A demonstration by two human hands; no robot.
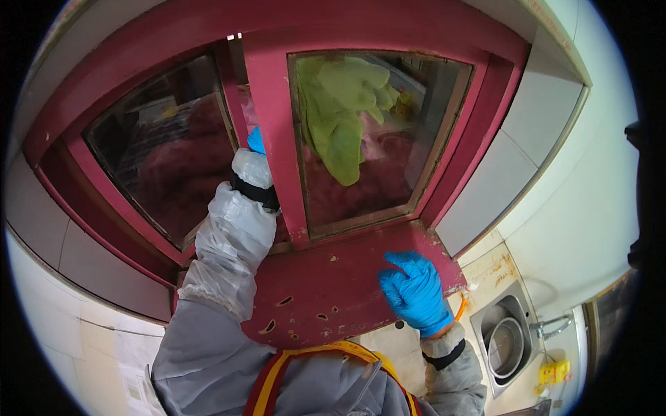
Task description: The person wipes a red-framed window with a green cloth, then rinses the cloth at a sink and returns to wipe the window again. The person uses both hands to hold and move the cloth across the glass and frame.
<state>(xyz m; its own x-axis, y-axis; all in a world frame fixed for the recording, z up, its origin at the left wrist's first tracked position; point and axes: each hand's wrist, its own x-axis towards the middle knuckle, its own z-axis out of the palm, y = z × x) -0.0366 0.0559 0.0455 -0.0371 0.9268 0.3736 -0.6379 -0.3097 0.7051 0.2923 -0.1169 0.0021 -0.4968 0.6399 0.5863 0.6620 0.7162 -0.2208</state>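
My left hand point(255, 141), in a blue glove and a clear plastic sleeve cover, reaches through the gap between two red-framed window sashes. Most of it is hidden behind the middle frame. A light green cloth point(340, 132) is up against the far side of the right glass pane, with finger-like bulges at its right edge. It appears to be in my left hand, though the grip itself is hidden. My right hand point(415, 292), also blue-gloved, hovers above the red sill point(347, 277). Its fingers are loosely bent and apart, holding nothing.
The left glass pane point(166, 152) is dark with reflections. White tiles point(527, 118) line the window recess. To the lower right are a steel sink point(479, 322) with a metal basin point(506, 347), a tap point(553, 327) and a yellow package point(553, 372). The sill's paint is chipped.
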